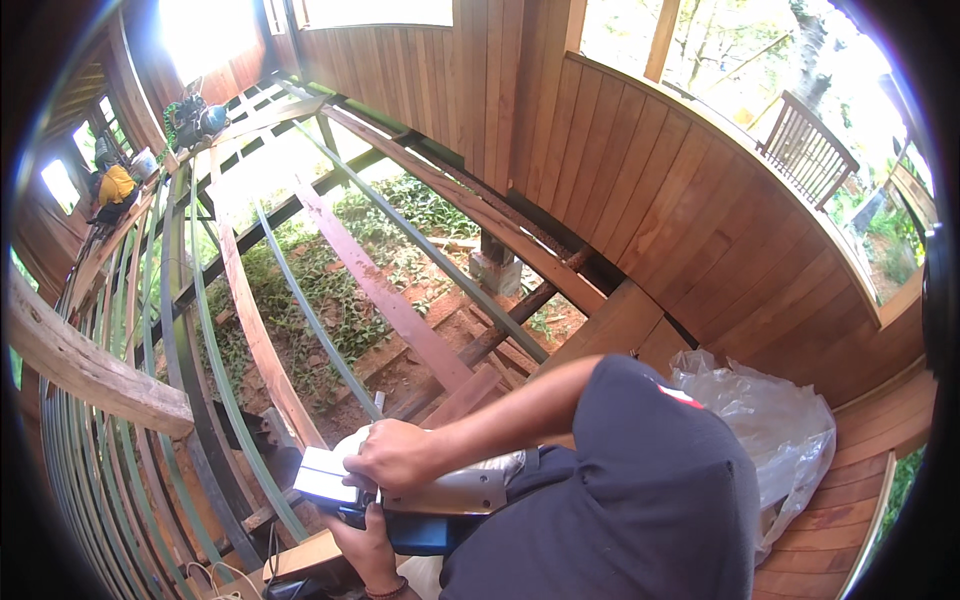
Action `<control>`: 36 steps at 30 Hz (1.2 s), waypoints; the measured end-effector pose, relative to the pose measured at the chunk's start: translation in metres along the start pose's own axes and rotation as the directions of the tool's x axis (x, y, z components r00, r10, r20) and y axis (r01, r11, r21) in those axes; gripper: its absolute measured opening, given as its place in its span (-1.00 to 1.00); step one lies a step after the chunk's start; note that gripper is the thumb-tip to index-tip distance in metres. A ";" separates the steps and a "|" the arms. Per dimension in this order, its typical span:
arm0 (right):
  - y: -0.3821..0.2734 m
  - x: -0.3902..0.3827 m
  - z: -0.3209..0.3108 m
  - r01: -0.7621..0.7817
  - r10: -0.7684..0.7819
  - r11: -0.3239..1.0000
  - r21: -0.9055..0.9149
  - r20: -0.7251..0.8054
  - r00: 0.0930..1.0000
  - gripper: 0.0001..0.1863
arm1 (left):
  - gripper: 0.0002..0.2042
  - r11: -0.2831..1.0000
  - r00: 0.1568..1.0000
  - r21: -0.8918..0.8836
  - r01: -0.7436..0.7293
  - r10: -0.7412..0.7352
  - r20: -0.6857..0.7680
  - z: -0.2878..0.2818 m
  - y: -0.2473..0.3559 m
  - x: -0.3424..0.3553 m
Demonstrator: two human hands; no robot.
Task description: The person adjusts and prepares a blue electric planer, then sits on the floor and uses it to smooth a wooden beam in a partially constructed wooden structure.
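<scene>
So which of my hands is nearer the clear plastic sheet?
Right, as it looks here. Your right hand is left of the clear plastic sheet in the picture; your left hand is lower and farther left.

right hand (394,455) (fingers curled) close to left hand (366,552), bare right forearm (505,418) aslant

Near me, a brown plank wall (620,150); above it, bright windows (740,60); beside it, open floor joists (378,284) over leafy, sunlit ground (408,200).
</scene>
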State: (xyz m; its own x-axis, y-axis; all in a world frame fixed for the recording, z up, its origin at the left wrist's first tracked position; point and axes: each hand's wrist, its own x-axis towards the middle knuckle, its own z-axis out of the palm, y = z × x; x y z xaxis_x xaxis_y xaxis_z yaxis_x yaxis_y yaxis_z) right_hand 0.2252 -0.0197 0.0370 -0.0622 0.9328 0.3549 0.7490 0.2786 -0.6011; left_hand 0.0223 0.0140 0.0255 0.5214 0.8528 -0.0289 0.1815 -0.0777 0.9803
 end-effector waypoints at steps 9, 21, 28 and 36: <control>-0.005 -0.018 -0.007 0.012 -0.002 0.996 0.083 -0.126 0.992 -0.65 | -0.14 1.000 1.000 -0.001 0.018 -0.018 0.016 0.005 0.009 0.000; 0.003 -0.024 -0.005 -0.002 0.015 0.996 0.091 -0.140 0.990 -0.72 | -0.13 0.999 0.999 -0.014 -0.029 0.030 0.017 0.013 0.006 -0.001; 0.019 -0.013 -0.027 0.126 -0.150 0.987 0.101 0.288 0.946 -0.60 | -0.26 0.992 0.995 0.079 0.102 -0.101 -0.017 -0.006 -0.007 0.006; 0.016 0.003 -0.078 0.404 -0.323 0.904 -0.142 0.394 0.861 -0.80 | -0.05 0.967 0.997 0.253 0.023 -0.003 -0.077 0.000 0.015 0.005</control>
State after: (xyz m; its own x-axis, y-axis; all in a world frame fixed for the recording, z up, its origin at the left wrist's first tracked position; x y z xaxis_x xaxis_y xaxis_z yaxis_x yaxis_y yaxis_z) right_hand 0.2886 -0.0305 0.0844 -0.5551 0.8029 0.2174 0.7454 0.5961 -0.2983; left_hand 0.0273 0.0172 0.0397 0.4548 0.8904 -0.0171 0.3987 -0.1864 0.8979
